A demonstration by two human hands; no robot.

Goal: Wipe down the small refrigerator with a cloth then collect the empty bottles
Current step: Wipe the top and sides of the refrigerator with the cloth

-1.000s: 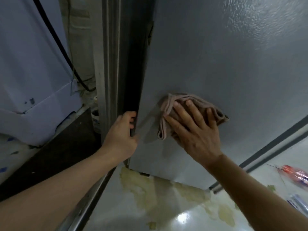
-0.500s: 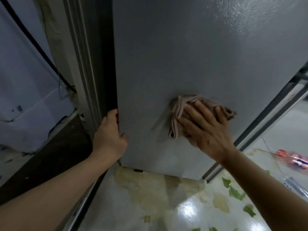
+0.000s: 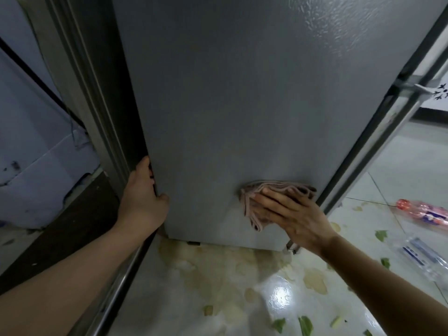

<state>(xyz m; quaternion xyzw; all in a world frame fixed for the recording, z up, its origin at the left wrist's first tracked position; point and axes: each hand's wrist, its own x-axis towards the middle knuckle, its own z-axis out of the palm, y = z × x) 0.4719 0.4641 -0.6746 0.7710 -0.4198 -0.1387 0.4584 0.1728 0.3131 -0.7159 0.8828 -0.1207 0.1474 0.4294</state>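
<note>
- Stained, glossy tiled floor [image 3: 218, 282] under a small grey textured-metal refrigerator [image 3: 242, 105].
- My left hand [image 3: 143, 197] grips its edge; my flat right hand [image 3: 293, 217] presses a folded pink cloth [image 3: 257, 202] low on it.
- Wiping underway; next, I judge, the empty clear plastic bottles [image 3: 421, 212] on the floor.

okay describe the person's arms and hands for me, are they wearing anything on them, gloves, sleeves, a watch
Both forearms are bare as far as the frame shows: no sleeve, glove, watch or bracelet is visible. The left hand and right hand show no rings or markings, and nails look short and unpainted. Any sleeve higher up lies outside the picture.
</note>
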